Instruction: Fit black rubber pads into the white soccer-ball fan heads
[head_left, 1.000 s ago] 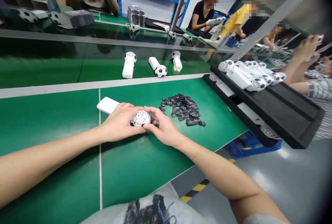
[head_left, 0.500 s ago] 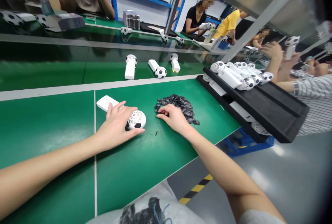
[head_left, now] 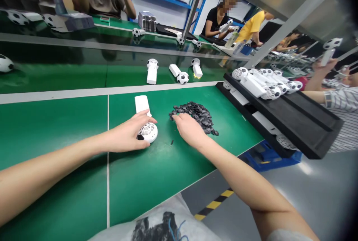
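Obscuring latticed ball (head_left: 149, 132) partly, left hand (head_left: 128, 133)

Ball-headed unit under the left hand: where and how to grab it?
Best bet: pinch the white handle by its two long edges, from above near its far end. It looks flat and straight-sided and points away from the wearer, while the left hand partly covers the round head.

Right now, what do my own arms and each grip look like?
Your left grip and right grip are bare hands, with no gloves, rings or watch that I can see. Both forearms are uncovered and unmarked by any band. A pale grey sleeve shows at the lower right, ending around your right elbow; no left sleeve is in view.
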The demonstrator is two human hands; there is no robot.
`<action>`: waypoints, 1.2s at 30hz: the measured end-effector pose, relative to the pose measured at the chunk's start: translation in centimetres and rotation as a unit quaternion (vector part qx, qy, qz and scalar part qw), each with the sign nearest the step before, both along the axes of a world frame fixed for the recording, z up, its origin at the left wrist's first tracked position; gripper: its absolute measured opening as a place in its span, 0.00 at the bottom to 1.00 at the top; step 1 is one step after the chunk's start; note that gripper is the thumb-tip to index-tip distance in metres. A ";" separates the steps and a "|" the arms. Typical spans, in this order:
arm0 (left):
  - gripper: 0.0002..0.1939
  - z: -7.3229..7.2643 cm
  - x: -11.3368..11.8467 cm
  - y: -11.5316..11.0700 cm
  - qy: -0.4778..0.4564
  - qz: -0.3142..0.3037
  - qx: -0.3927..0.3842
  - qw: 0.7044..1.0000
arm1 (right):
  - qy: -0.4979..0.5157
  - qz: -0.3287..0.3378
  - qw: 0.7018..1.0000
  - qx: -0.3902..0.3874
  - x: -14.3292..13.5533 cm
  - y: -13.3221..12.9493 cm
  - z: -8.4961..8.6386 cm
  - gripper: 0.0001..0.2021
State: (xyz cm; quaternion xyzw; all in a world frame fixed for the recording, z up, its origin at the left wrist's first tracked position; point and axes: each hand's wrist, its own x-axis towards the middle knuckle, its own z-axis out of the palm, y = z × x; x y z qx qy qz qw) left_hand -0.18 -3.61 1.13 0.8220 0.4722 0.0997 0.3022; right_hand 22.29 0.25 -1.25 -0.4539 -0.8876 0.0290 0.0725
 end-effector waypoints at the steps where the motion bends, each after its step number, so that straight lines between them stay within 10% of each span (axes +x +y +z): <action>1: 0.28 0.2 -0.1 0.0 0.004 -0.008 -0.011 1.000 | 0.064 -0.003 0.997 -0.040 0.0 -0.2 0.2 0.11; 7: 0.28 0.3 -0.5 -0.5 -0.023 -0.027 0.001 0.999 | 0.385 0.042 0.872 -0.299 -1.8 -2.5 1.3 0.03; 26: 0.18 -1.0 0.3 -0.6 -0.076 0.008 0.026 0.997 | 0.475 0.013 0.780 -0.407 -4.4 -2.6 -0.7 0.13; 29: 0.20 -0.9 0.0 -0.6 -0.066 0.002 0.018 0.998 | 0.431 0.000 0.815 -0.388 -3.5 -1.4 -0.4 0.12; 33: 0.22 -0.8 -0.2 -0.4 -0.062 0.016 0.002 0.998 | 0.295 -0.096 0.944 -0.115 -0.6 1.3 0.1 0.04; 36: 0.23 -0.8 -0.1 -0.4 -0.056 0.016 -0.008 0.998 | 0.119 -0.117 0.986 -0.005 1.0 2.3 0.0 0.05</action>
